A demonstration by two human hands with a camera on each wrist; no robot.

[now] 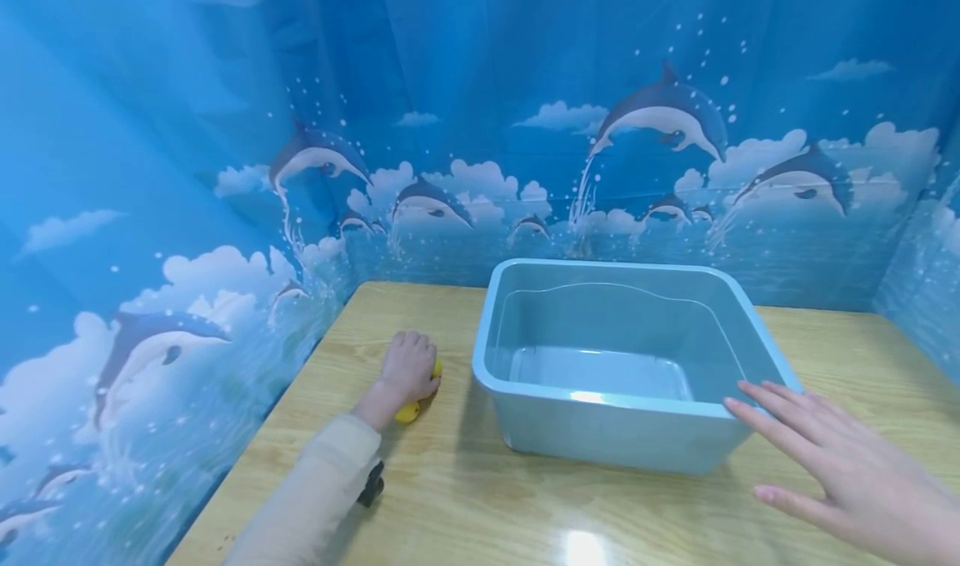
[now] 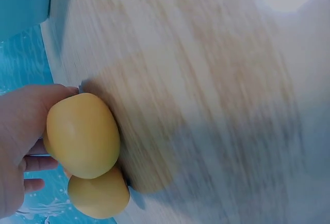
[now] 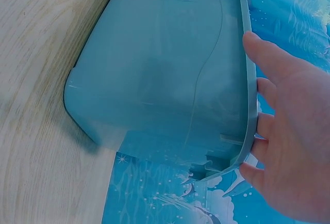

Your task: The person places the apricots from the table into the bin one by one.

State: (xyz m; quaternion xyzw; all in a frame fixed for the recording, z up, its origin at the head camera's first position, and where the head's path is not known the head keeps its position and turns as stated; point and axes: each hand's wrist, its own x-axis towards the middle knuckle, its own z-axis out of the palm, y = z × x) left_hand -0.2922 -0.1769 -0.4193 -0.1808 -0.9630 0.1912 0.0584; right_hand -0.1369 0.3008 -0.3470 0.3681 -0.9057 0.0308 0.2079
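On the left of the table my left hand (image 1: 408, 368) grips smooth yellow fruit-like things, palm down over them. Yellow shows at the near side of the hand and by the fingertips in the head view. Two rounded yellow shapes, a larger one (image 2: 83, 135) and a smaller one (image 2: 99, 193), appear in the left wrist view; their exact kind is unclear, and the hand hides the rest. A light blue plastic tub (image 1: 607, 428) stands right of that hand. My right hand (image 1: 847, 458) has its fingers spread and extended at the tub's near right rim.
Beneath everything lies a light wooden table (image 1: 465, 508). A blue curtain (image 1: 487, 91) printed with dolphins hangs behind and to the left. A black device (image 1: 371, 484) sits under the left sleeve at the wrist. The tub's inner floor (image 1: 600, 373) shows bare plastic.
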